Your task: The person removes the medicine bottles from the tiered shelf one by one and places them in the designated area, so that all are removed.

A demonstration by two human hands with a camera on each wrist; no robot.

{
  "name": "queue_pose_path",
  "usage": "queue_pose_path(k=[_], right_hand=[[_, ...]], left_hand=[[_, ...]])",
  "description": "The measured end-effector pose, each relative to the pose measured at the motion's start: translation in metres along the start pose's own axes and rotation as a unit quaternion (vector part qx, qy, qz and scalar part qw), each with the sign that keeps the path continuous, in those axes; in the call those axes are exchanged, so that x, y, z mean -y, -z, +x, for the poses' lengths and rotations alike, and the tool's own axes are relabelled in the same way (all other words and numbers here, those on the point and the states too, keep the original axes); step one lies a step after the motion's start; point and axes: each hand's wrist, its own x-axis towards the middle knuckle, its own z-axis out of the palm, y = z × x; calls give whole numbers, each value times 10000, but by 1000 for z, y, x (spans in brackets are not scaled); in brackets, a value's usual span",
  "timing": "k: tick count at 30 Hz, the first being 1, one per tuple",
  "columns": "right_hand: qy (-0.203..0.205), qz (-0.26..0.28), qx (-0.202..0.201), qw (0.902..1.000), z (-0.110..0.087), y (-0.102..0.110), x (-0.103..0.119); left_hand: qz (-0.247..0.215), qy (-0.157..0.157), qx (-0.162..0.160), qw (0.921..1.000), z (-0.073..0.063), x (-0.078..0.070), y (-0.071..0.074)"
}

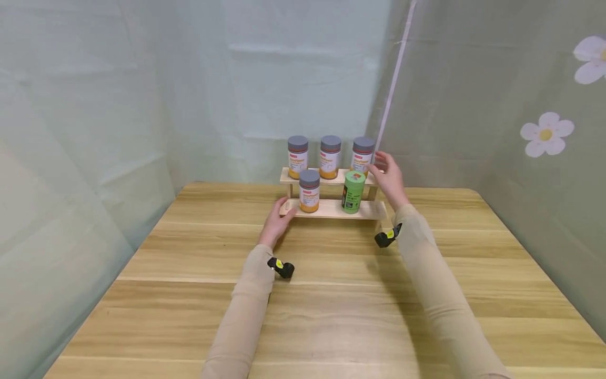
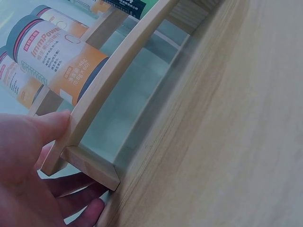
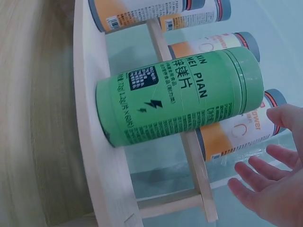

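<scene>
Left hand [image 1: 276, 223] grips wooden rack [image 1: 331, 209] at its left end. Right hand [image 1: 390, 180], fingers apart, beside grey-lidded jar [image 1: 362, 159] on far tier, right; contact unclear. Judgement: brace rack firmly; clear near green bottle [image 1: 353, 196].

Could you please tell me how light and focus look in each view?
Head view: the right sleeve casts a soft shadow on the table; left wrist view: bluish tint, table grain soft; right wrist view: large print on the green bottle clear.
</scene>
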Motion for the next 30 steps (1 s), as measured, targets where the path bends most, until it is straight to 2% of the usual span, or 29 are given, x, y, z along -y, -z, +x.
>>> queue_pose_path(k=[6,19,30], right_hand=[[-299,353,31,9989,6,-6,4],[-574,921,138,9940,14,-13,14],[-767,947,177,9924,21,-20,20]], left_hand=[[7,21,25,10000,-1,2,1],[-51,38,-23,10000,0,1,1],[-162,90,-2,9998,-1,-1,5]])
